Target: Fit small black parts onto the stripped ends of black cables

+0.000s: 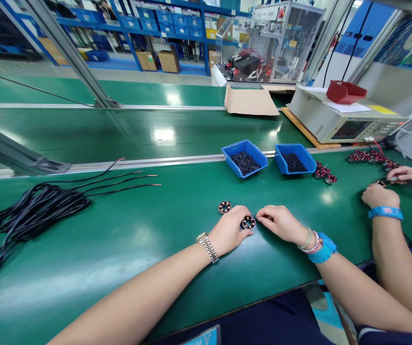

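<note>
My left hand (230, 231), with a metal watch at its wrist, grips a small round motor stator (248, 223) by its rim between thumb and fingers. Copper windings show in a ring on the stator's face. Just right of it is my right hand (281, 223), wearing bracelets and a blue wrist strap. Its thumb and forefinger are pinched together close to the stator; whatever is between them is too small to make out. A second stator (224, 207) lies on the green table (177, 230) beyond my left hand.
Two blue bins (245, 176) of short black pieces stand ahead, with more stators (330, 179) beside the right one. Black cables (52, 201) are bundled at left. A co-worker's hands (382, 196) handle a part at right, near a bench instrument (349, 129). A metal post (18, 148) rises at left.
</note>
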Action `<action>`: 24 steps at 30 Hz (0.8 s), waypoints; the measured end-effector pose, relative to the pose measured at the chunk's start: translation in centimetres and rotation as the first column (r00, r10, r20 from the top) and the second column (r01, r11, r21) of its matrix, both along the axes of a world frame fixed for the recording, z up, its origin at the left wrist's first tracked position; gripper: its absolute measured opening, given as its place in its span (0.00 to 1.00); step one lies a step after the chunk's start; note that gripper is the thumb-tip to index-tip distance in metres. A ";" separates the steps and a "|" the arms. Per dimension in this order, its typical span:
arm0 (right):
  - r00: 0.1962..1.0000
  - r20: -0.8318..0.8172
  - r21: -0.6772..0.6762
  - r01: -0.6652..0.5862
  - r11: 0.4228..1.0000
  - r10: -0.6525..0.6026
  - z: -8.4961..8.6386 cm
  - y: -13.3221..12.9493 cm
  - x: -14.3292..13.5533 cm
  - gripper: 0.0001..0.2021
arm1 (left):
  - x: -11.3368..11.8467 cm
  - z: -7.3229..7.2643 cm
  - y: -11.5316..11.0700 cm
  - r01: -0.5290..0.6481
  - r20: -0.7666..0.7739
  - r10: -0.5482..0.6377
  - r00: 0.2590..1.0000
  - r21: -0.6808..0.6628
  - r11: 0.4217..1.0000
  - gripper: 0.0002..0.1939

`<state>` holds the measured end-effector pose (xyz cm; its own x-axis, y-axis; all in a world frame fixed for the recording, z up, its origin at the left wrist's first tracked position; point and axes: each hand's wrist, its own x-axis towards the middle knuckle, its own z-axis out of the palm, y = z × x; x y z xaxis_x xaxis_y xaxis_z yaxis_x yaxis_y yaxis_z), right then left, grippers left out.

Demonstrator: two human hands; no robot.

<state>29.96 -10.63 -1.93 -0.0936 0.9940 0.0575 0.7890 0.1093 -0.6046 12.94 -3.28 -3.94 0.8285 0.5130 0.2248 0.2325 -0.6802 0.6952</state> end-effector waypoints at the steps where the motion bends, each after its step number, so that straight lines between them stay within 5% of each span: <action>1: 1.000 0.017 0.020 -0.010 1.000 0.010 -0.2 0.1 -0.2 0.07 | 0.0 0.1 0.0 0.004 0.002 -0.004 1.000 -0.003 1.000 0.17; 11: 0.991 -0.134 0.053 0.022 0.998 -0.015 -1.0 -1.2 -1.5 0.09 | -0.2 0.2 -0.4 0.001 -0.043 -0.001 0.999 -0.003 1.000 0.14; 16: 0.986 -0.152 -0.007 -0.065 0.998 0.063 1.2 -0.7 0.3 0.09 | -0.6 1.9 -0.3 0.012 -0.124 0.018 0.992 0.242 0.970 0.14; 20: 0.975 -0.056 0.176 0.220 0.960 -0.213 3.1 0.3 4.4 0.09 | -2.2 2.4 1.5 -0.023 -0.211 0.081 0.974 0.262 0.965 0.14; 24: 0.819 0.147 0.394 0.465 0.793 -0.554 3.6 0.2 11.5 0.10 | -4.3 1.9 6.3 -0.068 -0.257 0.131 0.958 0.241 0.968 0.11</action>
